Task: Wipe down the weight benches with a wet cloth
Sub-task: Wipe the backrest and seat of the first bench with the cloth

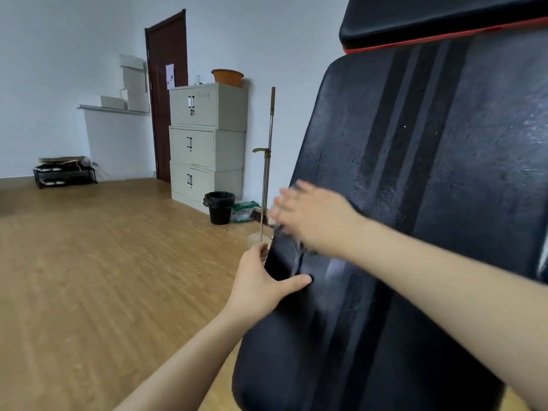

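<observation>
Bench pad (430, 173): long axis points away from me.
Left hand (261, 280): I grip its left edge.
Right hand (314, 215): blurred, fingers (286, 200) flat, just beyond.

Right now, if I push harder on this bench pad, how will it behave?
The bench pad looks cushioned, with rounded edges, so it probably gives a little. Wet streaks suggest a slick surface. Your left hand grips its edge, so it may shift without bracing.

Soft, even daylight fills the room; pale sheen glints on the bench pad (430, 179). The right hand (311, 215) is motion-blurred. Beside the pad, the walls bow with wide-angle distortion.
</observation>
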